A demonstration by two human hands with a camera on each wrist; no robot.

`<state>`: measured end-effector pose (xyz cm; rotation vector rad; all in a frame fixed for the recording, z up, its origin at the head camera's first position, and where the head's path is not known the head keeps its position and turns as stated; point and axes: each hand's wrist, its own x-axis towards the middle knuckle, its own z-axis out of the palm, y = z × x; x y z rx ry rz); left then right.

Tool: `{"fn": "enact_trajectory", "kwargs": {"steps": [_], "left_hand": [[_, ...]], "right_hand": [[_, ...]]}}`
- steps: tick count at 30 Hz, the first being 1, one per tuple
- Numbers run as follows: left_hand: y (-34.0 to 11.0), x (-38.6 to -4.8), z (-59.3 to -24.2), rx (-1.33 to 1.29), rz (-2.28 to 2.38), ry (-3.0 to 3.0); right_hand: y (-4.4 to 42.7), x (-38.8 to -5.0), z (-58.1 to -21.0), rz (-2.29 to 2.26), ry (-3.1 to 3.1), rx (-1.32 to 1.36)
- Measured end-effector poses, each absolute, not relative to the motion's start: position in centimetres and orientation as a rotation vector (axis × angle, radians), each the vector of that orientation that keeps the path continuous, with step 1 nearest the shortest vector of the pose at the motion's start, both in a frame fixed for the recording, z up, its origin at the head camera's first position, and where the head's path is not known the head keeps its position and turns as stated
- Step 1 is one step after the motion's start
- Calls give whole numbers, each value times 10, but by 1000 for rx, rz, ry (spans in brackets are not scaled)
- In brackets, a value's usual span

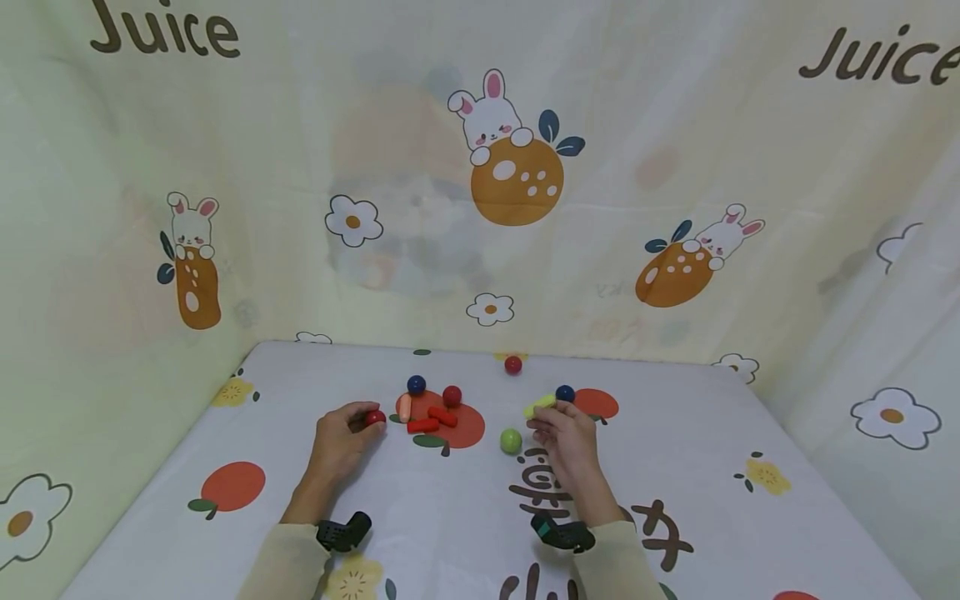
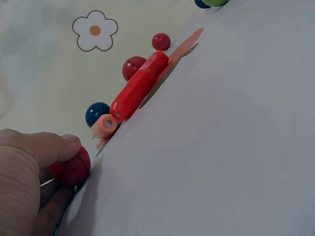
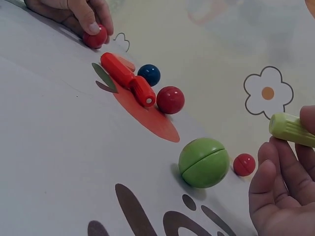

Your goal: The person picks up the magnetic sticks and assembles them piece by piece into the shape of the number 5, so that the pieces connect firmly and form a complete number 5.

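My left hand [image 1: 337,442] pinches a red ball [image 2: 71,169] between thumb and fingers, at or just above the tabletop. On the right, my right hand [image 1: 567,446] grips a short yellow-green ridged stick [image 1: 539,406] by its near end. Just left of that hand sits a green ball [image 3: 204,162] with a seam line. A dark blue ball [image 1: 565,393] lies right behind the fingers. Between the hands are two red ridged sticks [image 1: 423,426], a peach stick [image 1: 405,407], another blue ball [image 1: 416,384] and a red ball [image 1: 452,396].
One more red ball [image 1: 513,365] lies near the table's back edge. A white cloth [image 1: 300,550] printed with fruit, flowers and lettering covers the table. Behind and at the sides hangs a curtain [image 1: 405,125] with rabbit pictures.
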<state>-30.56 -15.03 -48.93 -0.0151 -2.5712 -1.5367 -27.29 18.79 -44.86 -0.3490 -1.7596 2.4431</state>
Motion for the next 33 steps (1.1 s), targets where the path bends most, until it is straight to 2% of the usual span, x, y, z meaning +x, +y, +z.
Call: {"fn": "enact_trajectory", "kwargs": {"steps": [33], "left_hand": [[-151, -304, -489, -48, -1512, -2564]], "right_hand": [[186, -271, -461, 2132, -2098, -380]]}}
